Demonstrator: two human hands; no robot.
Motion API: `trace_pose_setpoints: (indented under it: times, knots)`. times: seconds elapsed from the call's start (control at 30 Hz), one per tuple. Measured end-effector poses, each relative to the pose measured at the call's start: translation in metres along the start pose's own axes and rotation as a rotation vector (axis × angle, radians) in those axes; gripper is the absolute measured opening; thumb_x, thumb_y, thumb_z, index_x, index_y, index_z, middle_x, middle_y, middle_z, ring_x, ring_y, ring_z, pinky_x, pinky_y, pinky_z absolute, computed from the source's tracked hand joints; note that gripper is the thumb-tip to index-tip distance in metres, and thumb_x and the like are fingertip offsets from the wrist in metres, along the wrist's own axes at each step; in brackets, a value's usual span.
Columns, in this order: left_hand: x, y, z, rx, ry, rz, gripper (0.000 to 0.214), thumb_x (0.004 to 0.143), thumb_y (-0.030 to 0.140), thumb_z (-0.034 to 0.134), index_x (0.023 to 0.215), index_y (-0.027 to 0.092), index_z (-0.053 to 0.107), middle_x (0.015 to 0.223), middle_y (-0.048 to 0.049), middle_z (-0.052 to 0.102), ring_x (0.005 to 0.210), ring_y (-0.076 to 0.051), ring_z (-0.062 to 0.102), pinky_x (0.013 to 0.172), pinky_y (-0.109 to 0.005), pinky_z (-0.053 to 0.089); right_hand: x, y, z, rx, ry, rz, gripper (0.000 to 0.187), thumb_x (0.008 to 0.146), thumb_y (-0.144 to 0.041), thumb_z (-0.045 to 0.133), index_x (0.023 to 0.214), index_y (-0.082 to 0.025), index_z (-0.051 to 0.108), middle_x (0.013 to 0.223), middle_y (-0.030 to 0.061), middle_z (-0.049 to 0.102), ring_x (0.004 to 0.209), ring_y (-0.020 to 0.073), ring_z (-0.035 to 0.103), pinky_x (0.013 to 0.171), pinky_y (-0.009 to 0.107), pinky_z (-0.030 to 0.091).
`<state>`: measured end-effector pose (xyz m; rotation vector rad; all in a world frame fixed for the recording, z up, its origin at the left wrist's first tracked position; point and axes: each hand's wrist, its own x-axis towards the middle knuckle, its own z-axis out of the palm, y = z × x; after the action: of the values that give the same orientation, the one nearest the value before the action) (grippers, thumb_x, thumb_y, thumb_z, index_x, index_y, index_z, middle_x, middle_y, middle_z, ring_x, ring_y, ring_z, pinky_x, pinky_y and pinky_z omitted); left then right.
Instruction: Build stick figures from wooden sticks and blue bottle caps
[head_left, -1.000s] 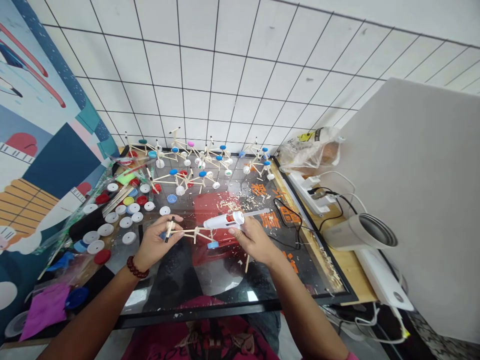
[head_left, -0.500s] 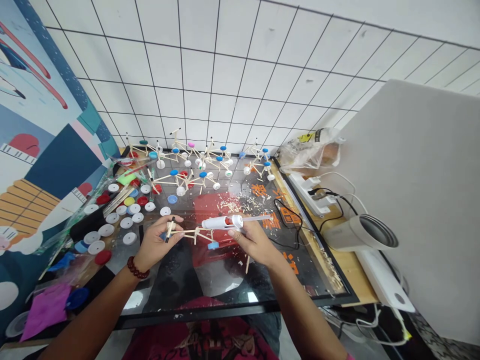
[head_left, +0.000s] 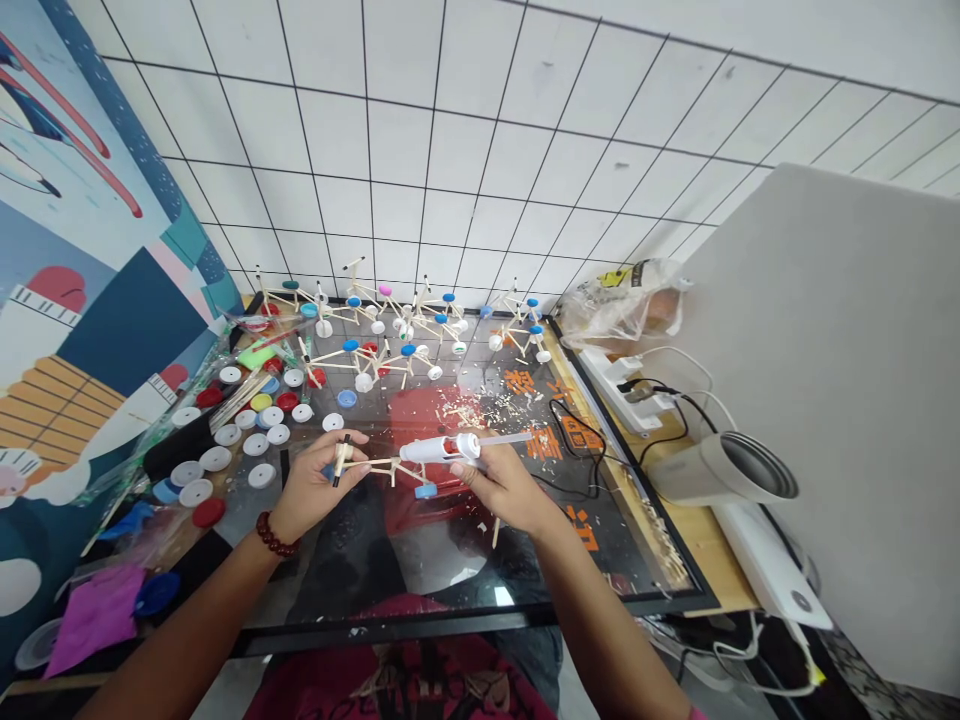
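Over tabletop (head_left: pixel 341 560): one glue gun (head_left: pixel 429 449), one stick frame (head_left: pixel 392 466).

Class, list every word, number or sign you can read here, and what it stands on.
"彩", probably: orange character on the dark tabletop.
Other orange characters, same tabletop: not surely legible.
Boxed orange mark, same tabletop: too small.
Plastic bag: yellow-and-black print, blurred.
Shirt: dark print, unreadable.
White glue gun: no legible text.

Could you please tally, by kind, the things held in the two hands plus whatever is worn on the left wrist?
White plastic glue gun: 1
Pale wooden stick frame: 1
Dark red beaded bracelet: 1
Total: 3
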<state>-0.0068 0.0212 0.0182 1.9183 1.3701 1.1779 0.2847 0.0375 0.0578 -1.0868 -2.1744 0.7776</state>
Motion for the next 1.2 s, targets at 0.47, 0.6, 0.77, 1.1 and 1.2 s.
trace_pose_setpoints:
  times: [0.47,0.6,0.77,1.1,1.2]
  knots:
    - [-0.001,0.001,0.0,-0.025,0.014,-0.004,0.011,0.084,0.029,0.069,0.078,0.021,0.075,0.106,-0.0087,0.073,0.087,-0.02,0.071,0.077,-0.029,0.057,-0.009,0.007,0.0,-0.035,0.038,0.01,0.041,0.1,-0.054,0.042,0.102,-0.019,0.063,0.09,0.0089,0.068,0.086,0.025,0.062,0.081,0.038,0.048]
    - [0.0,0.001,0.0,-0.02,0.016,0.0,0.011,0.084,0.029,0.069,0.078,0.021,0.074,0.106,-0.0089,0.073,0.087,-0.02,0.071,0.079,-0.031,0.056,-0.009,0.011,0.005,-0.109,0.07,0.003,0.044,0.101,-0.056,0.036,0.099,-0.019,0.059,0.089,0.01,0.067,0.087,0.0267,0.062,0.083,0.041,0.046]
    - [-0.001,-0.001,0.0,-0.02,0.014,-0.008,0.012,0.084,0.029,0.068,0.078,0.021,0.074,0.106,-0.0086,0.072,0.089,-0.02,0.071,0.081,-0.031,0.056,-0.01,0.011,0.005,-0.16,0.079,-0.008,0.042,0.101,-0.055,0.035,0.097,-0.02,0.058,0.088,0.0096,0.068,0.083,0.0255,0.061,0.078,0.039,0.045]
    - [-0.002,0.001,-0.001,-0.012,0.004,-0.026,0.014,0.084,0.032,0.068,0.078,0.021,0.074,0.107,-0.0089,0.073,0.089,-0.021,0.071,0.081,-0.032,0.056,-0.008,0.008,-0.001,-0.13,0.065,-0.034,0.041,0.102,-0.052,0.036,0.1,-0.02,0.061,0.085,0.0084,0.067,0.082,0.0244,0.06,0.079,0.038,0.044]
    - [-0.001,0.002,-0.001,-0.013,0.003,-0.021,0.014,0.084,0.032,0.068,0.077,0.021,0.074,0.107,-0.009,0.073,0.091,-0.021,0.071,0.08,-0.032,0.056,-0.007,0.009,-0.001,-0.125,0.075,-0.033,0.04,0.102,-0.052,0.036,0.096,-0.02,0.06,0.084,0.0079,0.066,0.082,0.0242,0.059,0.079,0.037,0.044]
